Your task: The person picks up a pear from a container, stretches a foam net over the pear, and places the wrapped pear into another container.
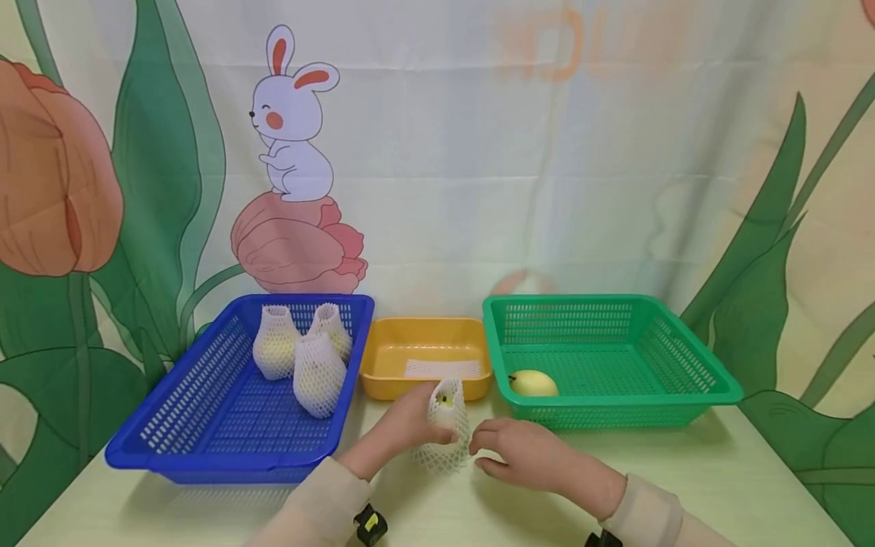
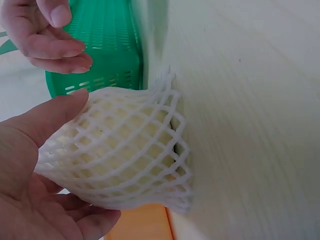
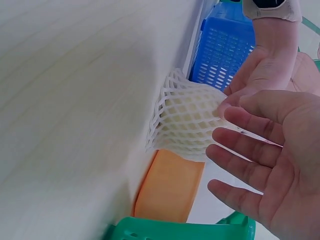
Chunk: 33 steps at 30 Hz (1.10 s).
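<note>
A pear in a white foam net sleeve [image 1: 447,433] stands upright at the table's front middle, its stem end showing at the top. My left hand [image 1: 410,418] grips it from the left, thumb on the near side and fingers behind. In the left wrist view the net [image 2: 125,145] spreads around the pale fruit, and its flared end meets the tabletop. My right hand [image 1: 522,454] hovers just right of the sleeve, fingers apart and loosely bent. The right wrist view shows that hand [image 3: 270,160] holding nothing, close to the netted pear [image 3: 187,117].
On the left, a blue basket [image 1: 232,471] holds 3 netted pears [image 1: 319,376]. A yellow bin [image 1: 427,334] behind my hands contains a flat white net sleeve [image 1: 443,369]. At right, a green basket [image 1: 615,406] holds a bare pear [image 1: 534,384]. A printed curtain [image 1: 437,152] hangs behind.
</note>
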Motion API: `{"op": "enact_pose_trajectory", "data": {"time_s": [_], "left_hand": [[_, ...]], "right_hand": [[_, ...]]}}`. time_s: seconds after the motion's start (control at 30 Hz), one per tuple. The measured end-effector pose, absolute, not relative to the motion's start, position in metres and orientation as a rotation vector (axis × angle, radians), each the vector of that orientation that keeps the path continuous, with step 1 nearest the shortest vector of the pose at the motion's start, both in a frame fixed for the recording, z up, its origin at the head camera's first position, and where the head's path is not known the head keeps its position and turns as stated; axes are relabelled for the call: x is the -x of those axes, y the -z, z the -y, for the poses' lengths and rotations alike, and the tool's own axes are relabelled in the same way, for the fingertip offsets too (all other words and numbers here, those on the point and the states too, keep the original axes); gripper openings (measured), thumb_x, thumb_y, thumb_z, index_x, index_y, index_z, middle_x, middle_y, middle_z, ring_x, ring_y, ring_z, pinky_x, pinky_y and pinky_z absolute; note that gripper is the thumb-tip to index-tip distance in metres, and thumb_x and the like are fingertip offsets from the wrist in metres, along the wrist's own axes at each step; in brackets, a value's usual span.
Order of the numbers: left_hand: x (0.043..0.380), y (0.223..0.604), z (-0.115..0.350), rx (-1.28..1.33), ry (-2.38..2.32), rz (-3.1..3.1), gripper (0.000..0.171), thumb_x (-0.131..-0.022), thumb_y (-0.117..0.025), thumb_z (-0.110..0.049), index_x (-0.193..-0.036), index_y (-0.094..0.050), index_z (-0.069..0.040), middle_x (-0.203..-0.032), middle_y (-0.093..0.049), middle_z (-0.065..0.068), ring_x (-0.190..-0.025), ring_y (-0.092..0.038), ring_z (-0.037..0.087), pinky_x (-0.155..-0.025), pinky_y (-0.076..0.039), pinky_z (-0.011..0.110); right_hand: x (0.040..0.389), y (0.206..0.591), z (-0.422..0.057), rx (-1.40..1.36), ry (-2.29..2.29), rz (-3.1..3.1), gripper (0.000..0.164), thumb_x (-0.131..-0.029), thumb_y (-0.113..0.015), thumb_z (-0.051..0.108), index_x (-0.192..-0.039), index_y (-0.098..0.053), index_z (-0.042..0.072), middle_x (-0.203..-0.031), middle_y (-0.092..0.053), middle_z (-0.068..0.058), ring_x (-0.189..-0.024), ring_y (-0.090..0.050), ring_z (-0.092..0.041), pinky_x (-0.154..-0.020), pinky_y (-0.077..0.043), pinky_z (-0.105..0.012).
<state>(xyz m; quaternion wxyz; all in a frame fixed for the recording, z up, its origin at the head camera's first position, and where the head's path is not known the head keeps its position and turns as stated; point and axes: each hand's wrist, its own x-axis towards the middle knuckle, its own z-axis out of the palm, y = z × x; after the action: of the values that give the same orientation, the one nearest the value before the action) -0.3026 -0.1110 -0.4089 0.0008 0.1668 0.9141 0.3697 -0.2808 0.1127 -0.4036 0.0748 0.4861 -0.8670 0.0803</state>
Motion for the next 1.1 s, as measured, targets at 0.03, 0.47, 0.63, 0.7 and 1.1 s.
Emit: {"op": "enact_pose_trajectory", "data": {"time_s": [0.03, 0.47, 0.63, 0.7, 1.1], "left_hand": [[0.303, 0.408, 0.111, -0.526, -1.162, -2.861, 0.063, -0.072, -0.091, -0.012, -0.125, -0.060, 0.002, -0.108, -0.070, 0.013, -0.093, -0.062, 0.023, -0.085, -0.054, 0.042], [0.305, 0.416, 0.109, -0.576, -1.109, -2.849, 0.075, -0.066, -0.091, -0.004, -0.129, -0.053, 0.006, -0.110, -0.066, 0.017, -0.096, -0.061, 0.026, -0.087, -0.054, 0.046], [0.305, 0.418, 0.106, -0.563, -1.092, -2.874, 0.073, -0.064, -0.088, -0.002, -0.126, -0.051, 0.007, -0.107, -0.063, 0.017, -0.092, -0.058, 0.025, -0.082, -0.052, 0.042], [0.305, 0.418, 0.104, -0.546, -1.094, -2.881, 0.076, -0.064, -0.088, -0.002, -0.129, -0.050, 0.008, -0.109, -0.063, 0.017, -0.093, -0.058, 0.025, -0.083, -0.053, 0.043], [0.304, 0.421, 0.099, -0.472, -1.147, -2.901, 0.091, -0.063, -0.088, -0.004, -0.140, -0.041, 0.012, -0.120, -0.061, 0.023, -0.102, -0.059, 0.031, -0.095, -0.053, 0.050]], "right_hand": [[0.281, 0.404, -0.113, -1.459, -0.241, 2.599, 0.009, -0.096, -0.069, 0.016, -0.103, -0.074, 0.014, -0.105, -0.073, 0.003, -0.097, -0.071, -0.013, -0.082, -0.058, -0.025], [0.283, 0.406, -0.113, -1.492, -0.271, 2.625, 0.009, -0.096, -0.068, 0.015, -0.103, -0.074, 0.012, -0.104, -0.073, 0.002, -0.095, -0.070, -0.012, -0.082, -0.058, -0.025], [0.284, 0.407, -0.113, -1.490, -0.266, 2.617, 0.009, -0.096, -0.068, 0.014, -0.102, -0.074, 0.012, -0.104, -0.073, 0.002, -0.095, -0.070, -0.011, -0.081, -0.058, -0.024], [0.285, 0.406, -0.113, -1.481, -0.260, 2.612, 0.009, -0.096, -0.068, 0.015, -0.102, -0.074, 0.013, -0.104, -0.073, 0.002, -0.095, -0.070, -0.011, -0.081, -0.058, -0.024], [0.282, 0.395, -0.117, -1.446, -0.281, 2.637, 0.011, -0.097, -0.067, 0.017, -0.105, -0.074, 0.013, -0.108, -0.073, 0.002, -0.100, -0.071, -0.013, -0.086, -0.058, -0.026]]}}
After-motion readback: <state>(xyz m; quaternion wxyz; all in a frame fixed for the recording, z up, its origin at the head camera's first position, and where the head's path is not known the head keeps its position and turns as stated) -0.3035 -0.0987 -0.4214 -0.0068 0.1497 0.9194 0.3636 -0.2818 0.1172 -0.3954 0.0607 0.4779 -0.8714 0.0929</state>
